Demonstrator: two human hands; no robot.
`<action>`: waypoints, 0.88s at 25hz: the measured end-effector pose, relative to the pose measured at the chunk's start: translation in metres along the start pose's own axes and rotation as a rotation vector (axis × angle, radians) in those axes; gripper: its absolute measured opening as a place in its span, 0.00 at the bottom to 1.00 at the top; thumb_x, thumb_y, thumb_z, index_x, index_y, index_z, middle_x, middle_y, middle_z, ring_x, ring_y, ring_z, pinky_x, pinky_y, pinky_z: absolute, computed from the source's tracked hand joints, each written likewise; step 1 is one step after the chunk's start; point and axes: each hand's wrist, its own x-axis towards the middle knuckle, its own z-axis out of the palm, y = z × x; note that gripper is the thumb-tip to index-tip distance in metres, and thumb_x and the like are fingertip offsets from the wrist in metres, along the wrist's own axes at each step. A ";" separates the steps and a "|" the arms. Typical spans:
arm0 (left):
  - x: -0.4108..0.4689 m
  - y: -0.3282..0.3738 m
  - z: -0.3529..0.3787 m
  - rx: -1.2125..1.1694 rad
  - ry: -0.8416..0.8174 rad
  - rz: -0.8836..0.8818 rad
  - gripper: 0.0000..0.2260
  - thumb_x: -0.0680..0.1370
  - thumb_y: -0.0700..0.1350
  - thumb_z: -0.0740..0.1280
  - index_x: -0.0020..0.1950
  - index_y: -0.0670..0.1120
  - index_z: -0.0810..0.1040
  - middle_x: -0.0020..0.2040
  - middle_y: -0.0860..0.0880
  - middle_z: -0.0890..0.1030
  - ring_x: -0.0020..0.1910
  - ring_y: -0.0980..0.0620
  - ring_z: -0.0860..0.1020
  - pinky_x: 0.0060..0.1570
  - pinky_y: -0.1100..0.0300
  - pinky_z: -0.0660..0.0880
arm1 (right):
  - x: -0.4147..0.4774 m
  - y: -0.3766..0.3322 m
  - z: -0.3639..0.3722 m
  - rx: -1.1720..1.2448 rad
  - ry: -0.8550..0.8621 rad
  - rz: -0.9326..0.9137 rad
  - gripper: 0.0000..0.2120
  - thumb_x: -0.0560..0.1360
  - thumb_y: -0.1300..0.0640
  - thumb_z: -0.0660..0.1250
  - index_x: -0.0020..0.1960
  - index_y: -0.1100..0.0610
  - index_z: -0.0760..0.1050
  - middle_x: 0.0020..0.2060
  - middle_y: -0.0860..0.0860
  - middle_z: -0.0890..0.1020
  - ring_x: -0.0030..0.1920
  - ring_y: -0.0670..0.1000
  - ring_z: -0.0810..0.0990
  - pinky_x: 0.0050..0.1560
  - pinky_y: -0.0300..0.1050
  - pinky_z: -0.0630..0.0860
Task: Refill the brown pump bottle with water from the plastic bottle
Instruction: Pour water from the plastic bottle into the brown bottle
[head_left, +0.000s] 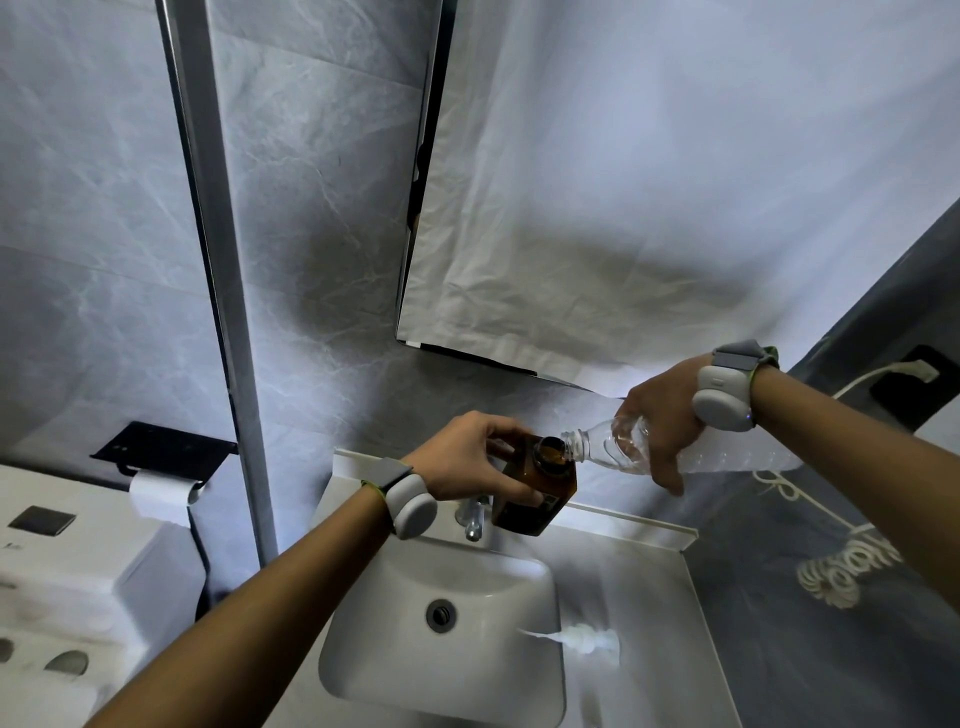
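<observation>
- The left hand (470, 457) is wrapped around the brown pump bottle (537, 486), fingers curled over its far side and thumb along the near side, holding it in the air above the back edge of the sink (441, 623).
- The brown bottle leans a little, its open mouth turned up and toward the right; the pump top is off it.
- The right hand (662, 423) is closed around the middle of the clear plastic bottle (675, 449), fingers pressed over the top and thumb pointing down beneath it.
- The plastic bottle lies almost level, uncapped, with its neck touching or just over the rim of the brown bottle's mouth; I cannot tell whether water is running.
- The white pump top (582, 636) lies on its side on the counter (649, 597), just right of the sink, its thin tube pointing toward the basin.
- The tap (474, 517) stands at the back of the sink, directly under the left hand and just left of the brown bottle's base.
- Each wrist carries a grey band with a rounded pod.
- Well to the left of the sink a toilet-paper roll (158, 496) hangs under a black holder.
</observation>
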 end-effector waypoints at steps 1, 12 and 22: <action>0.000 0.000 0.000 0.001 -0.001 -0.002 0.25 0.64 0.54 0.84 0.59 0.59 0.83 0.56 0.58 0.87 0.59 0.58 0.84 0.64 0.48 0.81 | 0.000 0.000 0.000 -0.002 0.000 0.003 0.21 0.56 0.46 0.84 0.46 0.41 0.81 0.45 0.42 0.85 0.49 0.48 0.85 0.48 0.44 0.82; -0.003 0.003 0.004 0.022 -0.004 -0.009 0.26 0.65 0.52 0.84 0.61 0.54 0.83 0.57 0.56 0.87 0.60 0.57 0.83 0.65 0.47 0.80 | -0.001 0.001 0.002 -0.008 -0.016 0.007 0.19 0.54 0.45 0.83 0.40 0.39 0.77 0.44 0.41 0.83 0.48 0.47 0.83 0.48 0.45 0.82; -0.003 0.008 0.010 0.027 -0.021 -0.001 0.25 0.66 0.50 0.84 0.61 0.53 0.83 0.57 0.55 0.87 0.60 0.57 0.84 0.66 0.48 0.80 | -0.010 0.001 0.006 -0.034 -0.018 0.010 0.19 0.60 0.48 0.84 0.48 0.43 0.82 0.46 0.44 0.84 0.45 0.47 0.81 0.41 0.41 0.76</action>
